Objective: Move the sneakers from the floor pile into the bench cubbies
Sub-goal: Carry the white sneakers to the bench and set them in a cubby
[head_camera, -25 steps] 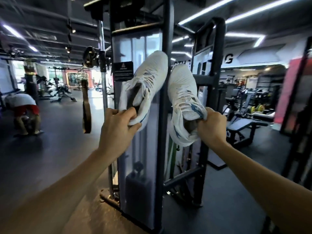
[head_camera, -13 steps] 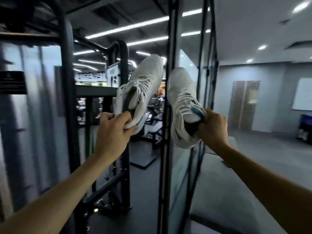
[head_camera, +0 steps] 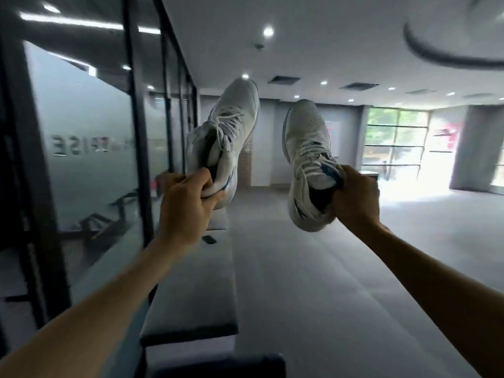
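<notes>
Your left hand is pinched shut on the heel collar of the left sneaker, thumb outside and fingers tucked into the opening; your right hand is clamped the same way on the collar of the right sneaker. Both shoes ride in mid-air at the centre of the frame, toes pointing up and away, apart from each other and well above the bench that runs along the lower middle beside the glass wall on the left. These look light and soft: the padded collar buckles under your grip, so the toe end will likely swing if you turn fast. The collar seems a sound hold. Both arms are stretched forward, nearly straight, wrists level. No cubbies are visible from here. A small dark object lies on the bench top.
</notes>
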`<action>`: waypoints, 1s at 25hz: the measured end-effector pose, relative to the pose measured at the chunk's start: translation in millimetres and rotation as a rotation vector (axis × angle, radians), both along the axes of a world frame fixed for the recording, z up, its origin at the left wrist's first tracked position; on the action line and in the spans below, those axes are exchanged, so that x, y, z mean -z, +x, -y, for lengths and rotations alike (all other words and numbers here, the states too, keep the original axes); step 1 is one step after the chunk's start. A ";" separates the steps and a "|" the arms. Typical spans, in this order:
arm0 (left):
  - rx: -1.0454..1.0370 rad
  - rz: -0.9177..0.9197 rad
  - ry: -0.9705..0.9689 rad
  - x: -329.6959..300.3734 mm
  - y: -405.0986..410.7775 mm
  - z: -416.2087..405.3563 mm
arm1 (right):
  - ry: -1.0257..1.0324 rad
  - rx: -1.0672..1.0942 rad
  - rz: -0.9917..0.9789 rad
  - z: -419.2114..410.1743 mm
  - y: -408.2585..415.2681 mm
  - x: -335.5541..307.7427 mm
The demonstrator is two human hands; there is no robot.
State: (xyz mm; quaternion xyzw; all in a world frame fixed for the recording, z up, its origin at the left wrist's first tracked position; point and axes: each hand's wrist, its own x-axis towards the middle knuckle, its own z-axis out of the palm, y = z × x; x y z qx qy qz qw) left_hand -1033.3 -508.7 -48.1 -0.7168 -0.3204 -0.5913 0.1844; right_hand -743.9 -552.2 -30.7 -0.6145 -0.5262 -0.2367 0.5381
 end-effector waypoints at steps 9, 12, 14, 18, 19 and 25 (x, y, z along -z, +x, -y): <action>0.253 0.022 -0.003 14.7 236.9 -98.4 | -0.013 0.355 -0.109 -11.8 208.1 12.9; 0.345 0.000 -0.066 17.0 312.0 -145.2 | -0.002 0.459 -0.087 -29.3 272.9 12.5; 0.397 -0.015 -0.092 18.8 361.1 -172.3 | 0.025 0.522 -0.081 -41.8 315.2 14.1; 0.423 -0.028 -0.089 23.0 443.8 -210.9 | 0.009 0.555 -0.055 -65.1 395.9 17.6; 0.427 -0.029 -0.087 23.9 466.4 -221.6 | 0.008 0.566 -0.057 -72.8 418.7 18.2; 0.442 -0.037 -0.087 22.8 613.4 -287.4 | 0.026 0.591 -0.047 -140.3 564.6 7.8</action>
